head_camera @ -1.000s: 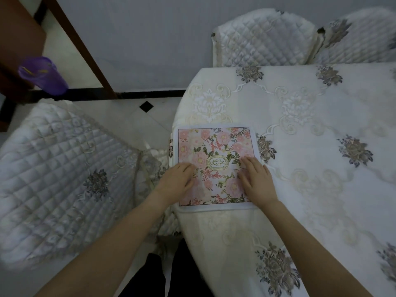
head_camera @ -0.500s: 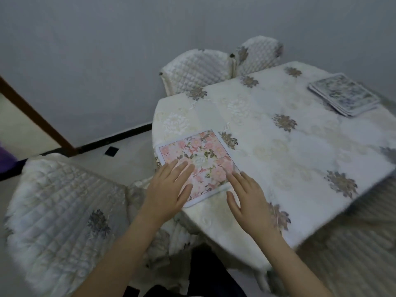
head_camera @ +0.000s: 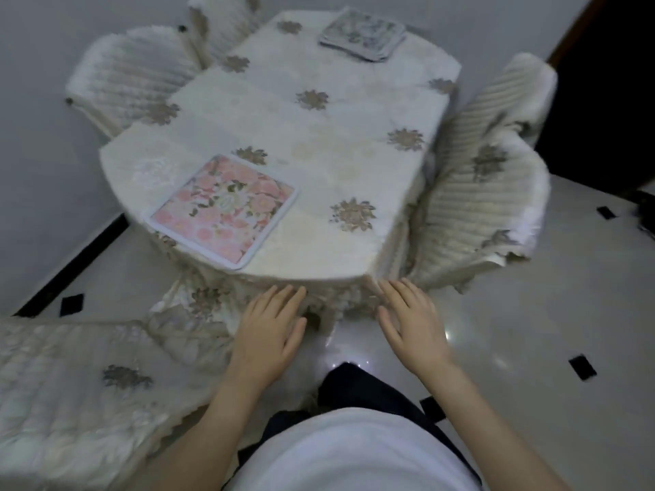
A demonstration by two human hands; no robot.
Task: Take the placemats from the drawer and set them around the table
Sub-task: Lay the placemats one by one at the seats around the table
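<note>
Hands flat and empty, fingers spread, apart: left hand (head_camera: 271, 326), right hand (head_camera: 411, 318), both short of the counter (head_camera: 319, 136) edge. Pink placemat (head_camera: 224, 209) just ahead of the left hand, near corner over the rim; likely to slide off if brushed. Stack of placemats (head_camera: 362, 32) far ahead, well beyond reach; risk of dragging the cloth in a long stretch.

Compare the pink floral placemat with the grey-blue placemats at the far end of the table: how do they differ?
The pink floral placemat is a single mat lying near the table's near-left edge; the grey-blue placemats look like a stack at the far end. The pink one is pink and warm-toned, the stack muted grey-blue. The pink one lies close to both hands, the stack far off. Both are squarish, floral, flat on the tablecloth, and untouched.
</note>
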